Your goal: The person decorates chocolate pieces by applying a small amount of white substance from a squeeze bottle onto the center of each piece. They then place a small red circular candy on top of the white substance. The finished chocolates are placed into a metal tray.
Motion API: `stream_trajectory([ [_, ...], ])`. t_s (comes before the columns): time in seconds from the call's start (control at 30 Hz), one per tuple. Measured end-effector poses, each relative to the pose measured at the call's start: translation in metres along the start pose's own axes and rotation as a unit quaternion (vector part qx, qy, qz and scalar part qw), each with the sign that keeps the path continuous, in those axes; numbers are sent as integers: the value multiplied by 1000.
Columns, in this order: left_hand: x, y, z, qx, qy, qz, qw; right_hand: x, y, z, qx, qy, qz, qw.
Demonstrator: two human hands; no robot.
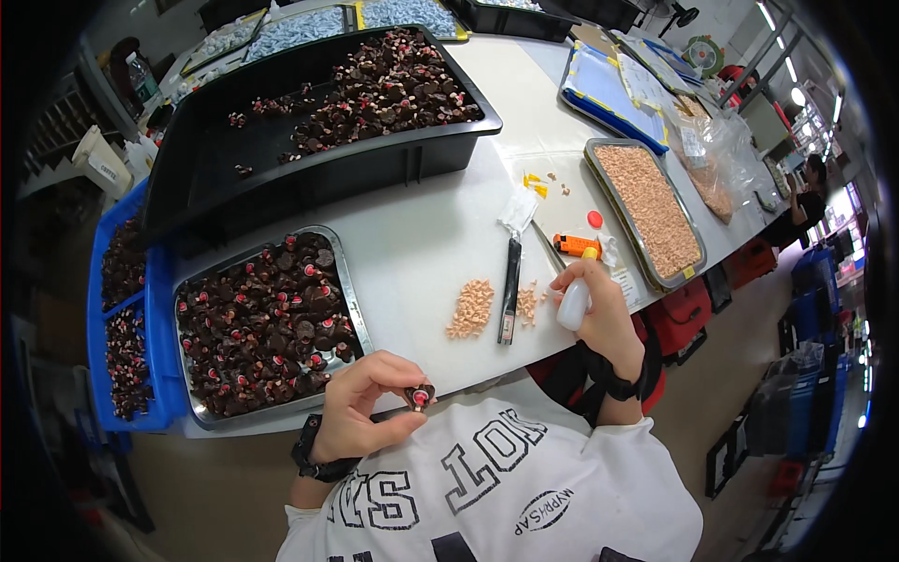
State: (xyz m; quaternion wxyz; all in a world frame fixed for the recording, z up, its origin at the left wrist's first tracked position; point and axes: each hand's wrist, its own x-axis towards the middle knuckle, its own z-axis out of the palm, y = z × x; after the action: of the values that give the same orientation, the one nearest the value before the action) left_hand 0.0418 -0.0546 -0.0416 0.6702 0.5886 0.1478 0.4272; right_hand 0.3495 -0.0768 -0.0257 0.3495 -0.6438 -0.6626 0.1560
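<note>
My left hand (367, 405) is closed, pinching a small dark brown part (423, 391) with a red and pale centre between thumb and fingertips. It is just off the table's front edge, beside a metal tray (355, 304) heaped with similar dark parts. Over the table's right side, my right hand (609, 323) grips a whitish squeeze bottle (572, 306) with a yellow tip. A small pile of pale peach pieces (470, 309) lies between the hands. Next to it rest more pale pieces and a long, slim black tool (510, 290).
A large black bin (393, 169) of dark parts stands behind the metal tray, and a blue divided crate (161, 365) at far left. Right of the bottle are an orange tool (573, 245), a red cap (595, 218) and a tray of peach pieces (646, 206).
</note>
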Motion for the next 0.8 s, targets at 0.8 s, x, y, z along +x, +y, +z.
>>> stream_trajectory([
  [0.8,9,1,11,193,-55,-67,977,-3,9,13,-81,39,-68,994],
])
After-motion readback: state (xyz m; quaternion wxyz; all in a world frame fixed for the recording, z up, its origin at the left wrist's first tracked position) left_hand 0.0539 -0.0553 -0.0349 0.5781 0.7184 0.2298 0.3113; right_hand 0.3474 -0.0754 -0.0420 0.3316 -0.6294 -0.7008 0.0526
